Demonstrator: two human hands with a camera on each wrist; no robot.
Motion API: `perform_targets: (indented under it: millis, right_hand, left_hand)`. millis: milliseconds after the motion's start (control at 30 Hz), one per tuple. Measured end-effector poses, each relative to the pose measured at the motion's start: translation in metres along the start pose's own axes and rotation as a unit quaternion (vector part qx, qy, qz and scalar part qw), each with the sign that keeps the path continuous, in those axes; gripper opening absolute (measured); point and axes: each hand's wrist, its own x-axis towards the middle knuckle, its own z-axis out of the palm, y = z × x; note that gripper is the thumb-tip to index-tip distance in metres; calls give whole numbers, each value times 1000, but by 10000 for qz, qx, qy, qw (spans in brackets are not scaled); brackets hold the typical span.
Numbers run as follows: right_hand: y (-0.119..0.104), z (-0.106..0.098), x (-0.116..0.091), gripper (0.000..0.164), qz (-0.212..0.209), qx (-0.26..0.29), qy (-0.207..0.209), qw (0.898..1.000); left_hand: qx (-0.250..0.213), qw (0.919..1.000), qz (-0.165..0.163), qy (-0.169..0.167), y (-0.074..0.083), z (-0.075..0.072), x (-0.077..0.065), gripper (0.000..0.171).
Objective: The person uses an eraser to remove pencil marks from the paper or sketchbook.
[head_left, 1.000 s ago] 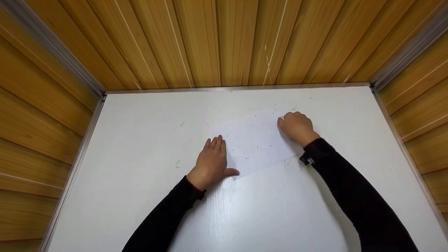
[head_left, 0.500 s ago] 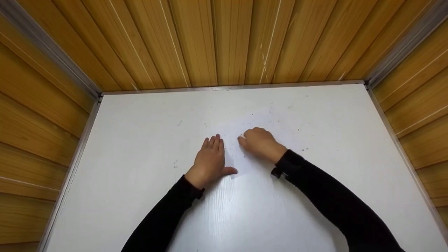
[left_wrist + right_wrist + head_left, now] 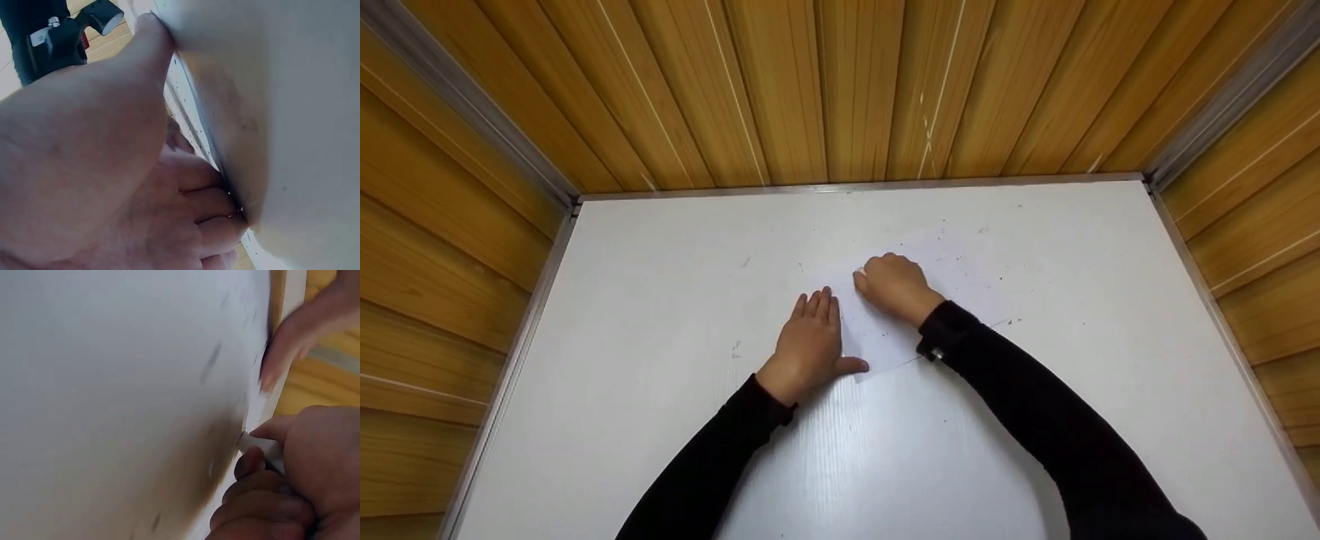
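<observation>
A sheet of white paper (image 3: 881,351) lies on the white table, with small dark crumbs scattered over it. Along its left edge my left hand (image 3: 810,341) lies flat, fingers straight and thumb spread out over the lower left corner. My right hand (image 3: 894,285) is over the left half of the sheet, fingers curled in. In the right wrist view it grips a small white eraser (image 3: 269,451) between thumb and fingers, the smudged end right at the paper. From above, the hand hides nearly all of the eraser.
More dark crumbs and grey smudges (image 3: 737,349) mark the white table (image 3: 660,300) around the sheet. Wood-look panels (image 3: 855,90) with metal edging rise behind the table and on both sides.
My right hand has swept from the sheet's right end leftward, close to my left hand, then slightly up. My left hand has held its place on the paper.
</observation>
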Motion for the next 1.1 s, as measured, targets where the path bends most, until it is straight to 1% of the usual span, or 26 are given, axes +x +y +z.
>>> perform_targets:
  millis: [100,167,233,300,367,467,533,600,667,767,833,900,933,1000,1100]
  right_hand:
    - [40,-16,3,54,263,263,127,9992]
    - [69,-27,1,56,590,340,162,9975]
    - [93,-38,-1,57,888,368,146,9953]
    - [107,-47,-2,58,1090,361,71,9934]
    - [113,-53,-1,58,1177,350,-8,9924]
    - [109,-55,0,59,1227,325,-119,9918]
    - [101,-52,-3,59,1197,298,-113,9923]
    - [88,-45,-11,60,1057,286,-70,9940]
    - [69,-35,-20,59,787,324,-52,9964]
    - [36,-16,-36,57,217,320,-166,9991]
    - [14,-3,-45,55,-147,258,-278,9992]
    - [-2,10,-52,52,-410,155,-285,9986]
    - [-6,15,-54,51,-509,75,-254,9984]
    - [-10,20,-57,49,-545,32,-166,9984]
    - [-1,19,-59,48,-435,-23,0,9991]
  left_hand:
    - [99,9999,-37,-74,-1,-2,-2,127]
    - [107,9999,-15,-122,0,-3,-1,128]
    - [96,9998,-18,-175,0,-3,-1,127]
    - [65,9998,-23,-198,0,-3,0,126]
    - [46,9999,-14,-162,-1,-3,0,126]
    - [29,9999,18,-123,-2,-2,1,126]
    - [75,9999,43,-114,-3,-1,1,126]
    - [72,9999,51,-128,-3,-1,0,127]
    - [105,9998,45,-132,-4,0,-1,127]
    - [52,9999,17,-99,-6,0,-1,127]
    - [21,10000,11,-79,-7,0,-1,126]
    - [-31,10000,25,-54,-7,1,-2,126]
    - [-46,10000,40,-63,-7,1,-2,125]
    - [-97,9999,54,-59,-6,1,-1,125]
    - [-129,9999,24,-54,-3,0,1,125]
